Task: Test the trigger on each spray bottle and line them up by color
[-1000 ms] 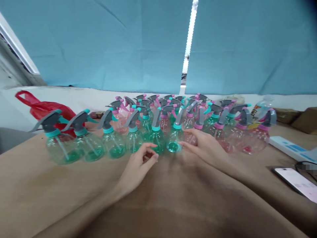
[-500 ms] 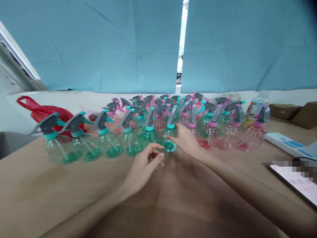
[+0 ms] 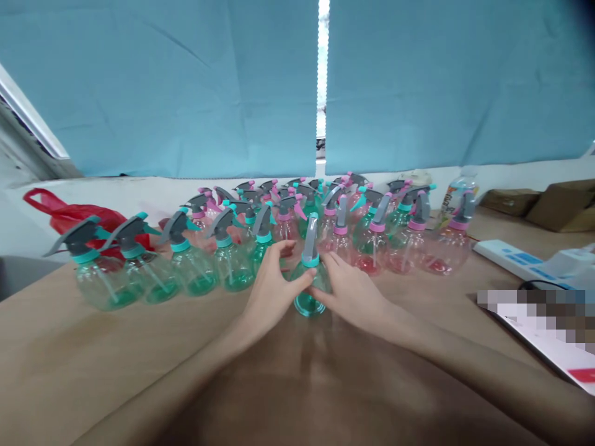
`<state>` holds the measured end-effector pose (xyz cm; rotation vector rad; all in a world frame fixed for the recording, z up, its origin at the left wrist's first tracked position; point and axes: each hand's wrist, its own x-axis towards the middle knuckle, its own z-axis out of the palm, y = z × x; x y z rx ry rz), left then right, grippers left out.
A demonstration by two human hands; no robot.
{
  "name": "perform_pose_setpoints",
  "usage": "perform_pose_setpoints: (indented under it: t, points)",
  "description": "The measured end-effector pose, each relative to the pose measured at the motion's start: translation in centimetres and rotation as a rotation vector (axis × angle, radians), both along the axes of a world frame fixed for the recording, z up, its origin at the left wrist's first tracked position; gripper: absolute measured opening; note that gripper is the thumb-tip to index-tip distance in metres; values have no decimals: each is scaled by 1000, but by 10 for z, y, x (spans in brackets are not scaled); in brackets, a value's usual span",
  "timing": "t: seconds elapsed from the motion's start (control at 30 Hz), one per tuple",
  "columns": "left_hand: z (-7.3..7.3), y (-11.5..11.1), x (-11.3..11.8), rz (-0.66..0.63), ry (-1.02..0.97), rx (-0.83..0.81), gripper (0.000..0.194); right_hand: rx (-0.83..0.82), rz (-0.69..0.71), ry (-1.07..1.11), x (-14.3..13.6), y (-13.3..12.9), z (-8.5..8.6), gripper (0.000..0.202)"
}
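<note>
A green-tinted spray bottle (image 3: pixel 310 305) with a turquoise collar and grey trigger head stands out in front of the others, its base tipped toward me. My right hand (image 3: pixel 353 288) grips its right side, thumb across the front and fingers behind. On the left side, my left hand (image 3: pixel 274 282) curves around the same bottle with its thumb on the body just under the collar. Part of the left fingers is hidden behind the bottle. Left of my hands stands a row of green spray bottles (image 3: pixel 199 272); to the right are pink spray bottles (image 3: pixel 409 254).
More spray bottles with pink and turquoise parts crowd behind. A red plastic bag (image 3: pixel 79 214) lies at the left, a labelled drink bottle (image 3: pixel 458 195) at the back right. A white power strip (image 3: pixel 506 260), a phone-like device (image 3: pixel 525 325) and brown packages (image 3: pixel 562 204) lie right.
The green spray bottle has come toward me, out of the front row, in my right hand. My left hand has moved up from below onto its left side. The view has shifted slightly right.
</note>
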<state>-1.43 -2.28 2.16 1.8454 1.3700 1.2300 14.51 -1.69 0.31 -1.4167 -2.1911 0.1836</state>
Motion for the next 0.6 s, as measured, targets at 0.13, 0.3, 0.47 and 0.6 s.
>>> perform_pose_setpoints:
  t: [0.13,0.3,0.47,0.6]
  points:
    - [6,-3,19,-53,13,1,57,7,60,9,10,-23,1,36]
    - [10,-17,34,-142,-25,53,43,32,134,29,19,-44,-1,54]
    - [6,-29,36,-170,-5,63,28,87,214,56,27,-54,-4,62]
    - [1,-34,36,-150,-28,83,30,27,341,45,40,-55,-6,64]
